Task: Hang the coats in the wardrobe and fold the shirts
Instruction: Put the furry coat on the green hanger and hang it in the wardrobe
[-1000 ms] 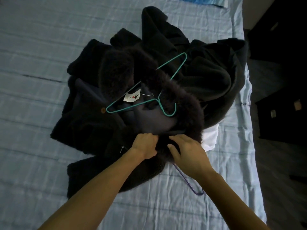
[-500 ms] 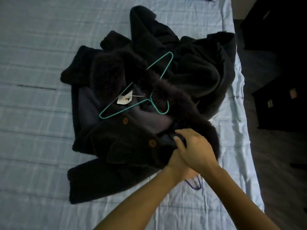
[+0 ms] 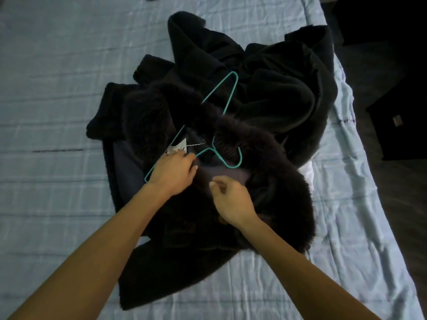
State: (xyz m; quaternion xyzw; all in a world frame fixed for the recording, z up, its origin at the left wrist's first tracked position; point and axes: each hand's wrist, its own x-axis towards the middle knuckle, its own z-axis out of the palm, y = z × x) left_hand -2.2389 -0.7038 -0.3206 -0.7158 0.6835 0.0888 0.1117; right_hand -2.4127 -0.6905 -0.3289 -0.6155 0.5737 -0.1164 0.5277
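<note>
1. The coat [image 3: 161,262] lies in a heap on the bed [image 3: 57,88], near its right edge, with its fur collar toward the far side and its grey lining showing. A second dark garment [image 3: 277,88] is piled against it on the far right.
2. The hanger [image 3: 233,166] lies on top of the coat. Its long axis runs on a diagonal, from a near-left corner to a far-right corner. Its hook points back toward the person and lies in the open neck.
3. The left hand [image 3: 172,173] rests on the near-left part of the hanger, just below a white tag [image 3: 178,147]. Its fingers are curled over the wire and appear to grip it.
4. The right hand [image 3: 231,199] is just beside the left, on the lining. The hook lies just beyond its knuckles. Its fingers are curled tight, but I cannot tell whether they pinch cloth or nothing.
5. Likely step: getting the hanger into the coat's shoulders.
6. The deciding relation is that the left hand is already on the hanger while the right is nearer the hook and neck. So the left would steer the wire and the right would hold the collar open.
7. The far-right corner is well away from both hands and partly tucked into the fur, where it may snag.
</note>
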